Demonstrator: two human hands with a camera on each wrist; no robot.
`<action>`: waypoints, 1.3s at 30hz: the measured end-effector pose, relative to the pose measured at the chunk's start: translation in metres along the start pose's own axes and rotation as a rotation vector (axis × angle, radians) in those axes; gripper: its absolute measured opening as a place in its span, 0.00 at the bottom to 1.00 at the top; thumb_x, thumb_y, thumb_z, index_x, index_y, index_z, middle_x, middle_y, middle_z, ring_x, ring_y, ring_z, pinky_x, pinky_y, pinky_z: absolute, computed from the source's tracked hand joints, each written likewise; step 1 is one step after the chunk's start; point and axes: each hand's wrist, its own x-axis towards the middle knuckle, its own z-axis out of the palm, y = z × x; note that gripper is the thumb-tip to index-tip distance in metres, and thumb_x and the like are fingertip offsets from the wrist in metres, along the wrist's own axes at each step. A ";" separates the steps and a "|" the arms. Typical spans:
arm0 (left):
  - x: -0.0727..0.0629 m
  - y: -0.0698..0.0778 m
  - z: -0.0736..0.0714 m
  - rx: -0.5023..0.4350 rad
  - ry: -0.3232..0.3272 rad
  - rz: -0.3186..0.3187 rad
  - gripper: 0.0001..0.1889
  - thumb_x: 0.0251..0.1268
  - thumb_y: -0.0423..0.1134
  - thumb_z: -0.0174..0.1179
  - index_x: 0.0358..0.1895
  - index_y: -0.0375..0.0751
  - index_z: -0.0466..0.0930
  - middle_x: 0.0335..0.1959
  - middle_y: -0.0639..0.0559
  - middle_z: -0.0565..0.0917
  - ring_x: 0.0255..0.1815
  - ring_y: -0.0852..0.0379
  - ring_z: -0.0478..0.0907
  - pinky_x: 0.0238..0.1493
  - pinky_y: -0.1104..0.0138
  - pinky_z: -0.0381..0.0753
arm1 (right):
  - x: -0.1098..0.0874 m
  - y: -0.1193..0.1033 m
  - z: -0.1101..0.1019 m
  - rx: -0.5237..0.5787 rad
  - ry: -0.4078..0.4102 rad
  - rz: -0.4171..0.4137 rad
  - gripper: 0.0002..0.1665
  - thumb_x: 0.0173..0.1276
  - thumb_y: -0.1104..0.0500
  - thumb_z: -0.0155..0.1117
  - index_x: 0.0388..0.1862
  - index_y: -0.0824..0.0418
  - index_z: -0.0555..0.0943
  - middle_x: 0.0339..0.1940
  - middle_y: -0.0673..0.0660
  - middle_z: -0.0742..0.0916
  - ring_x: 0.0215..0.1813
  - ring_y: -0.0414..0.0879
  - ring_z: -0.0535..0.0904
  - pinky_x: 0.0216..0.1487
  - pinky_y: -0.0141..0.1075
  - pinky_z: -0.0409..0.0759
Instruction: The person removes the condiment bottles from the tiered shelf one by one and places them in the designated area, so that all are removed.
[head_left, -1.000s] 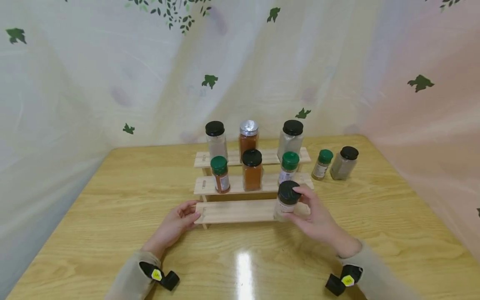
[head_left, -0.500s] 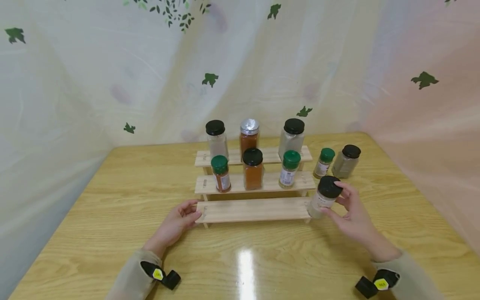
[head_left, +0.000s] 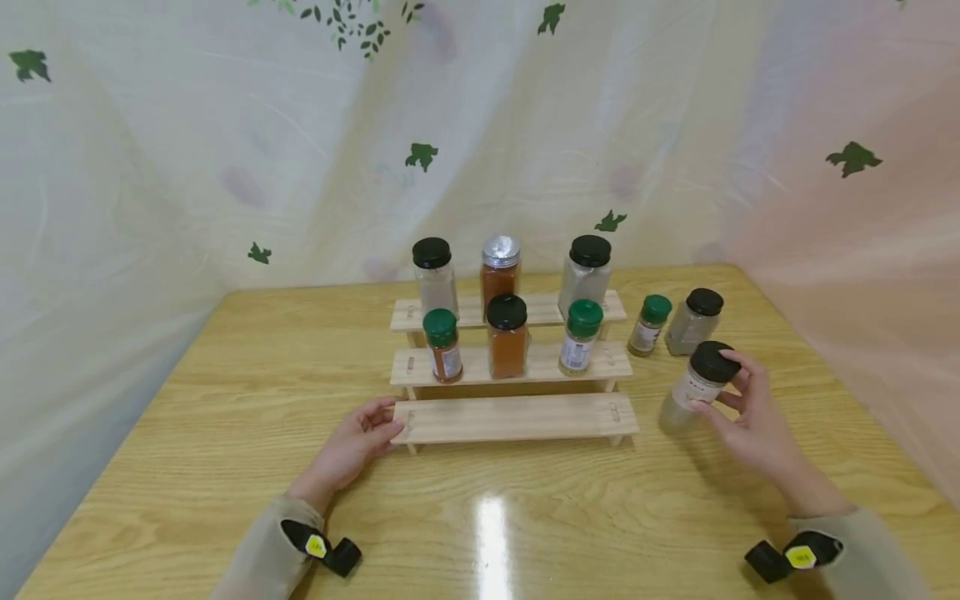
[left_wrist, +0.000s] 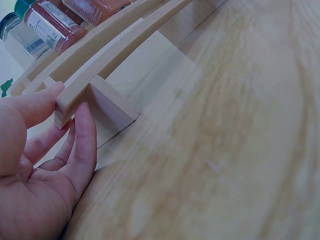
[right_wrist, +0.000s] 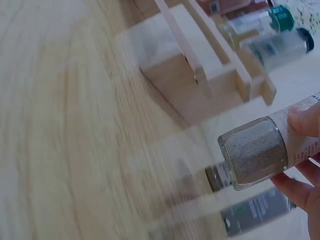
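Observation:
A three-step wooden spice rack [head_left: 517,419] stands mid-table. My left hand [head_left: 352,446] pinches the left end of its lowest step, thumb on top and fingers beneath, as the left wrist view shows. To the right of the rack, my right hand [head_left: 757,421] holds a black-lidded spice jar [head_left: 692,393], tilted. Grey powder [right_wrist: 255,150] fills the jar's lower part in the right wrist view. The middle step bears a red-brown jar [head_left: 444,354] and a pale jar [head_left: 577,346], both green-lidded, with an orange-brown, black-lidded jar [head_left: 507,346] between them.
On the top step are two black-lidded jars, one left [head_left: 435,283] and one right [head_left: 585,283], and a silver-lidded jar [head_left: 500,283] between. A small green-lidded jar [head_left: 646,333] and a black-lidded grey jar [head_left: 692,329] stand on the table [head_left: 300,358] right of the rack.
My right hand has carried the black-lidded spice jar rightward, from over the right end of the lowest step to beside the rack. My left hand keeps its place on the rack.

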 end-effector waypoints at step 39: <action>0.000 -0.001 0.000 -0.024 0.004 -0.015 0.28 0.67 0.31 0.54 0.66 0.24 0.55 0.42 0.56 0.74 0.39 0.66 0.75 0.39 0.74 0.79 | 0.037 0.084 -0.029 -0.279 0.070 0.356 0.44 0.56 0.79 0.59 0.69 0.70 0.51 0.61 0.78 0.65 0.56 0.72 0.66 0.47 0.68 0.69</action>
